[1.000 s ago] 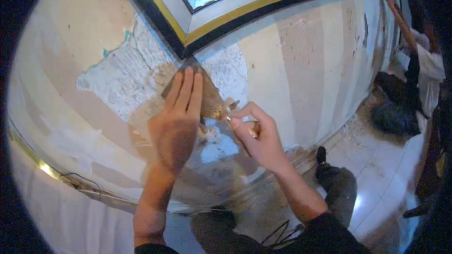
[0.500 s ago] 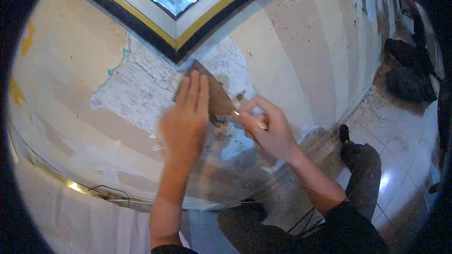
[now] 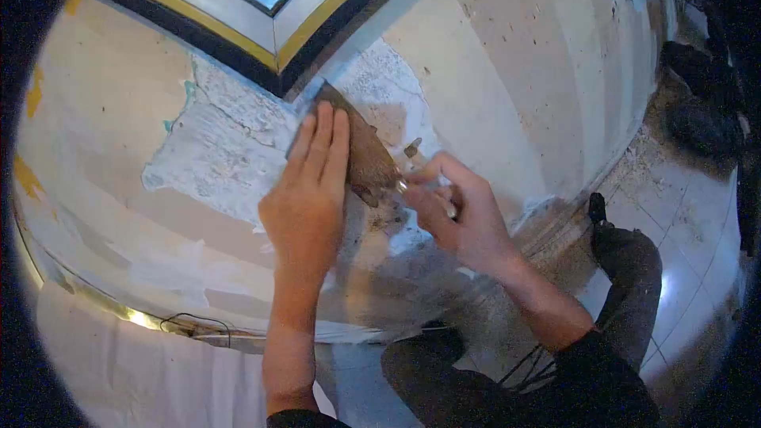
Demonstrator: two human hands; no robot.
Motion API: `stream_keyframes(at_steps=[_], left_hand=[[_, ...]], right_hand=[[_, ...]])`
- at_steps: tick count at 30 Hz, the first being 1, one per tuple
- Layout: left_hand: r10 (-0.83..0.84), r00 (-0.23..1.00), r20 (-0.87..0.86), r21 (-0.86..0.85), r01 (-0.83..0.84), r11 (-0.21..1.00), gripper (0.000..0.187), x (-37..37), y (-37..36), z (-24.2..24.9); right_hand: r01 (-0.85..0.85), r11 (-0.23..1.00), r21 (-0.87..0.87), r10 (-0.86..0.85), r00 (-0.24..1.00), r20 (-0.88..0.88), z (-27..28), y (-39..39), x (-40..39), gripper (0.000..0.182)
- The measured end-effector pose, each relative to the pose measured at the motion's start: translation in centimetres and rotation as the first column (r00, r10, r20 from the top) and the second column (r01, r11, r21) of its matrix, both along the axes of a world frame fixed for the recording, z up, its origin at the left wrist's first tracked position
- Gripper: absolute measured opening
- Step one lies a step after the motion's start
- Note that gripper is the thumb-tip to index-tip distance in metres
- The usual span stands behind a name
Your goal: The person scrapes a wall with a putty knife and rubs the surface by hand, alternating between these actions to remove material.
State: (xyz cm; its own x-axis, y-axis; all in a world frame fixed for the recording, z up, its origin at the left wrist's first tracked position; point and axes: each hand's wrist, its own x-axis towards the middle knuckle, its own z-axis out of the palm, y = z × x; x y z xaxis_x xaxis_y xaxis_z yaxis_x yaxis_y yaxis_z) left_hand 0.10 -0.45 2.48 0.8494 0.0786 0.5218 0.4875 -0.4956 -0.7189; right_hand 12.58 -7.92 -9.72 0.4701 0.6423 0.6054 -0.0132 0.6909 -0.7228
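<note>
A broad, brownish scraper (image 3: 368,150) lies slanted against the wall, its blade edge up near the corner of the framed window. My right hand (image 3: 469,218) is wrapped round its handle, just below the shiny metal neck. Three fingers of my left hand (image 3: 305,198) are stretched out flat on the blade; its thumb is hidden. Under and around the blade is a rough, whitish bare patch (image 3: 230,150) with cracks and a ragged edge. A small brown flake (image 3: 413,147) sits on the wall right of the blade.
Above the scraper comes the window frame (image 3: 273,51), with black and yellow bands. A thin cable (image 3: 194,319) and pale cloth (image 3: 158,372) are at lower left. Debris (image 3: 634,154) lies on the tiled floor (image 3: 682,269), with dark bundles (image 3: 697,111) beyond. My bent leg is at lower right.
The view has shifted a little, so the window frame sits further left and higher. Both hands keep their places on the scraper, which stays near the frame's corner.
</note>
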Motion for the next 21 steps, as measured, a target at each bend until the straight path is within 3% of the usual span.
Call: stream_keyframes(at_steps=[2, 4, 9, 11, 16, 18, 21], left_hand=[[-0.034, 0.999, -0.006, 0.010, 0.034, 0.999, 0.050, 0.1, 0.6, 0.4], [0.002, 1.000, 0.021, 0.080, -0.004, 0.997, 0.049, 0.7, 0.5, 1.3], [-0.012, 0.999, 0.035, -0.083, 0.015, 0.996, 0.047, 0.2, -0.1, 0.9], [0.025, 0.999, 0.047, 0.039, -0.027, 0.999, 0.048, 0.8, 0.3, 1.3], [-0.012, 1.000, -0.024, -0.016, 0.012, 1.000, 0.049, 0.5, -0.4, 0.8], [0.079, 0.996, -0.038, 0.003, -0.079, 0.997, 0.047, 1.0, -1.1, 0.6], [0.038, 0.999, -0.038, -0.057, -0.040, 0.998, 0.046, -0.4, -0.9, -0.1]], right_hand=[[-0.165, 0.986, 0.004, 0.164, 0.981, -0.107, 0.2, -0.1, 0.1, 0.019], [-0.136, 0.991, 0.019, 0.137, 0.984, -0.115, 1.1, 0.3, -0.1, 0.015], [-0.173, 0.985, -0.009, 0.170, 0.975, -0.141, 1.3, -0.2, -0.1, 0.011], [-0.006, 0.999, -0.051, 0.006, 1.000, 0.003, 1.3, 0.3, 0.5, 0.015], [-0.124, 0.989, -0.080, 0.118, 0.990, -0.075, 0.6, -1.1, 1.3, 0.015], [-0.153, 0.982, -0.110, 0.146, 0.987, -0.068, 0.4, -0.9, 1.3, 0.015], [-0.085, 0.989, -0.122, 0.079, 0.996, -0.050, -0.3, -1.2, 0.1, 0.015]])
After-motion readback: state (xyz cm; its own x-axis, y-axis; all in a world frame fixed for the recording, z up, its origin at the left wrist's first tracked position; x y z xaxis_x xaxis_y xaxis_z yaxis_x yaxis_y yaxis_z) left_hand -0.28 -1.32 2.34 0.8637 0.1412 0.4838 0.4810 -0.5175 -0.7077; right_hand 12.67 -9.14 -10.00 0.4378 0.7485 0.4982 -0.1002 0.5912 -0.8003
